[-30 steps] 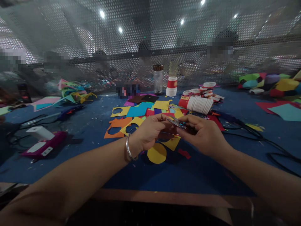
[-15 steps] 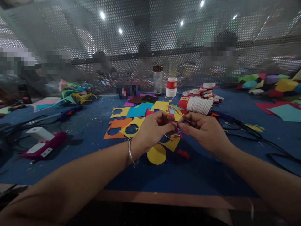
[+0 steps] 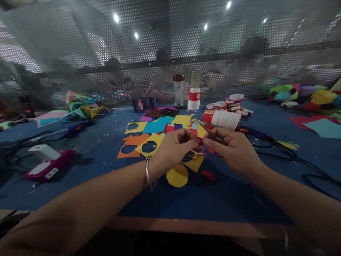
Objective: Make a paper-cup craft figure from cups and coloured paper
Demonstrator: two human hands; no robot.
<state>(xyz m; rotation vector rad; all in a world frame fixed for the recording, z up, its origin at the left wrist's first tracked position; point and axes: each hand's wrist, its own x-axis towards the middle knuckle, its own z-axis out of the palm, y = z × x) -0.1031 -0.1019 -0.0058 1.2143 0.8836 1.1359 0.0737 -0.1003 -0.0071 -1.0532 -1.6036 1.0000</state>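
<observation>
Between my fingertips is a small red paper piece (image 3: 199, 139), pinched by my left hand (image 3: 177, 147), which wears a silver bangle (image 3: 147, 170). My right hand (image 3: 230, 147) is closed around the scissors (image 3: 209, 133), whose blades point up and left; its thumb and finger meet close to the red piece. Below my hands lie a yellow paper disc (image 3: 177, 175) and a red scrap (image 3: 208, 175). Yellow sheets with round holes (image 3: 156, 140) and an orange one (image 3: 129, 155) lie left of my left hand.
A glass jar (image 3: 179, 91), stacked paper cups (image 3: 194, 99) and a lying cup stack (image 3: 226, 119) stand or lie behind my hands. A purple power strip (image 3: 50, 167) is at left; black cables (image 3: 287, 152) run at right. Behind is a perforated screen (image 3: 149, 42).
The red piece between my fingertips shows more clearly, and the scissors have shifted slightly. Both hands stay in nearly the same place.
</observation>
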